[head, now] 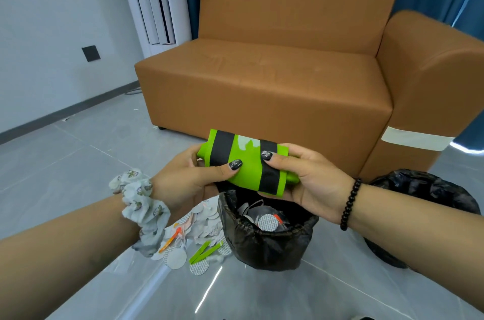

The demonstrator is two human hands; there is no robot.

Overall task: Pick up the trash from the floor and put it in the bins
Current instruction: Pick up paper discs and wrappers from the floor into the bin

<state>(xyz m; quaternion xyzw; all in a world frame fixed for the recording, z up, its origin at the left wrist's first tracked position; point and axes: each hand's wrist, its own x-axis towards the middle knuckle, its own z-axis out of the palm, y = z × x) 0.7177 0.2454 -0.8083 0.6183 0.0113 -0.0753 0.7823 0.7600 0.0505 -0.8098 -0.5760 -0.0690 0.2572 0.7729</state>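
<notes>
Green and glossy, crossed by two black bands, the folded packet [245,162] was held by both hands above the nearer bin [264,238], its long axis running left to right and dipping toward the right. The left hand [183,178] pinched its left end, thumb on top and fingers curled beneath; the right hand [309,178] gripped the right end the same way, thumb pressed on the right-hand black band. The nearer bin's black-lined mouth lay directly below the packet's lower right end, already holding white discs, so the right hand stood closer to the opening than the left. A drop from there would probably land inside. More litter [193,241] of white discs, green strips and an orange piece lay on the floor just left of that bin, and a second black-lined bin [429,194] stood to the right.
</notes>
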